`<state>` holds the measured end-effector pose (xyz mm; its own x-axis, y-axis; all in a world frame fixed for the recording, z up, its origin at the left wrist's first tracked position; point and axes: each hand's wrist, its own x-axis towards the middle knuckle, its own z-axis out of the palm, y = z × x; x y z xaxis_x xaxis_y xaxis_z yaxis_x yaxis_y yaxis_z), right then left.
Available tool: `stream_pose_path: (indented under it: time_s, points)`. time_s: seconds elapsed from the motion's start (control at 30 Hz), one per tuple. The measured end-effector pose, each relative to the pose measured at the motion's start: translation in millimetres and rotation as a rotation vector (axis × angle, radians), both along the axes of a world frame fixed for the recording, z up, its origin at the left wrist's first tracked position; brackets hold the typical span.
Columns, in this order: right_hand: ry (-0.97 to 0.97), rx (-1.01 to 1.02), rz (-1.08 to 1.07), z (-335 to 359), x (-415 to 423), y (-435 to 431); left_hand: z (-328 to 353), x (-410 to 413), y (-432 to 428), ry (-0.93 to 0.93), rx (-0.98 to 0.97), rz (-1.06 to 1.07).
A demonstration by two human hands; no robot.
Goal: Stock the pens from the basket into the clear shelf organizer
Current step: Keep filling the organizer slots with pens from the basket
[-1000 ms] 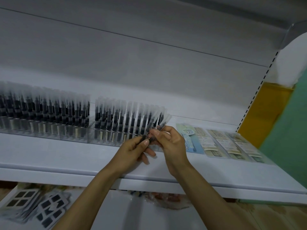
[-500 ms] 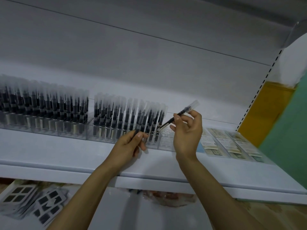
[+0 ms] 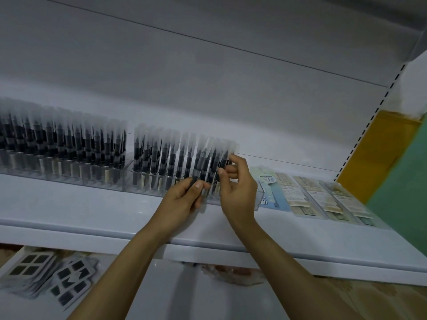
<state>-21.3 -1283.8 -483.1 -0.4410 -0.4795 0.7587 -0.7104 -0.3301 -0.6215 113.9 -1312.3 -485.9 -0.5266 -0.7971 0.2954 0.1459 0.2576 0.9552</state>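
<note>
Two clear shelf organizers stand on the white shelf. The left organizer (image 3: 69, 179) is packed with black pens under frosted caps. The right organizer (image 3: 147, 188) holds several rows of the same pens (image 3: 166, 155). My left hand (image 3: 182, 199) is closed around a small bunch of pens (image 3: 196, 179) in front of the right organizer. My right hand (image 3: 235, 188) pinches one pen (image 3: 225, 158) upright at the organizer's right end, its lower part among the standing pens. The basket is out of view.
Flat packaged items (image 3: 323, 199) lie on the shelf right of the organizer. The shelf's front edge (image 3: 115, 236) runs below my wrists. Packets with dark squares (image 3: 69, 285) lie on the lower shelf at left. A perforated upright (image 3: 369, 125) bounds the shelf at right.
My right hand drew one pen out of the bunch in my left hand, raised it to the right, then brought it down upright at the organizer's right end. My left hand stayed put.
</note>
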Motion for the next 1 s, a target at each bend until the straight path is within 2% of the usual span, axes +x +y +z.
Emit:
stream_pose_path:
  time_s: [0.53,0.67,0.8,0.93,1.0]
  points:
    - [0.016,-0.003,-0.218,-10.6,9.0,-1.3,0.2,1.0,0.1,0.017,0.003,-0.011]
    - [-0.046,0.030,-0.144,-12.3,6.5,2.8,2.4,1.9,3.1,0.035,0.032,-0.027]
    - [-0.258,-0.020,-0.031,-5.7,14.4,27.2,3.4,0.5,3.9,-0.006,-0.024,-0.032]
    - [-0.306,0.153,0.238,3.7,32.1,42.0,5.5,1.6,5.6,-0.040,-0.076,-0.063]
    - [-0.327,0.166,0.267,5.9,33.6,42.1,4.1,1.8,6.0,-0.044,-0.081,-0.085]
